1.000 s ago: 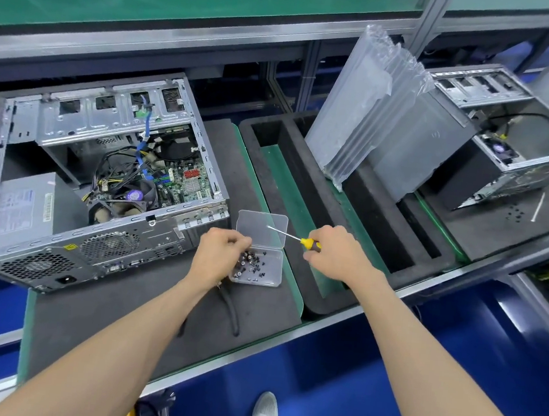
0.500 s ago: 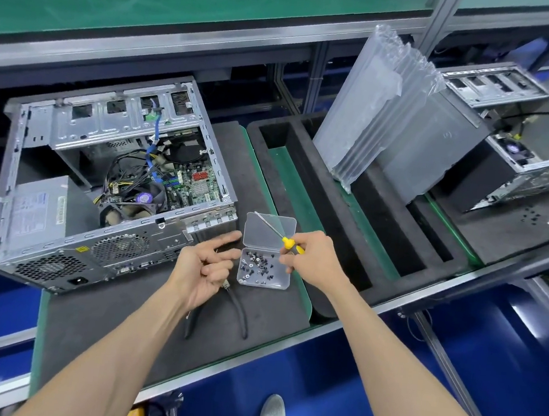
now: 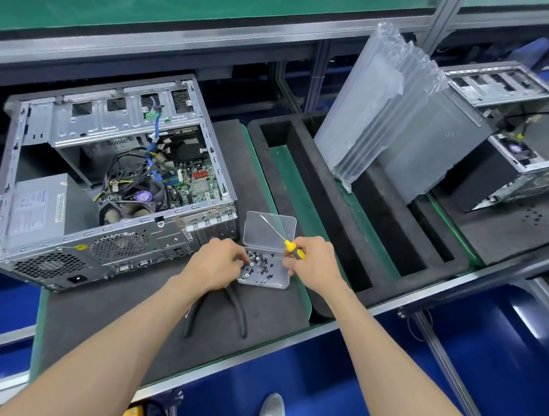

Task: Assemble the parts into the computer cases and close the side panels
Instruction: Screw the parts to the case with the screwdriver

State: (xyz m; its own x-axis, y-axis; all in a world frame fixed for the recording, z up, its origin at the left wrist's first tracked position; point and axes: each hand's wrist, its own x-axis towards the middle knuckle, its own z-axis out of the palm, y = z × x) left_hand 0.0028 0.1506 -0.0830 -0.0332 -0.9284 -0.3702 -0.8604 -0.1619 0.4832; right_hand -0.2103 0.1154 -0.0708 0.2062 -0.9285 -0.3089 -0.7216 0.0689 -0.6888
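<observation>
Head view. An open computer case (image 3: 111, 178) lies on its side at 9 o'clock on a dark foam mat (image 3: 114, 323), side panel off, with motherboard, cables and fan exposed. Just beside its near right corner, at centre frame, sits a clear plastic screw box (image 3: 265, 267), lid folded back and dark screws loose in its tray.

The left hand (image 3: 215, 264) reaches into the tray from 9 o'clock, fingers curled down among the screws; whether a screw is pinched cannot be told. The right hand (image 3: 314, 267) grips a yellow-handled screwdriver (image 3: 283, 239) at the box's right edge, the shaft pointing to 10 o'clock over the lid.

Black-handled pliers (image 3: 239, 311) lie on the mat at 6 o'clock from the box, partly under the left wrist. A black foam tray (image 3: 318, 192) at 2 o'clock holds air-cushion packaging (image 3: 373, 106). A second open case (image 3: 521, 137) stands at 3 o'clock.
</observation>
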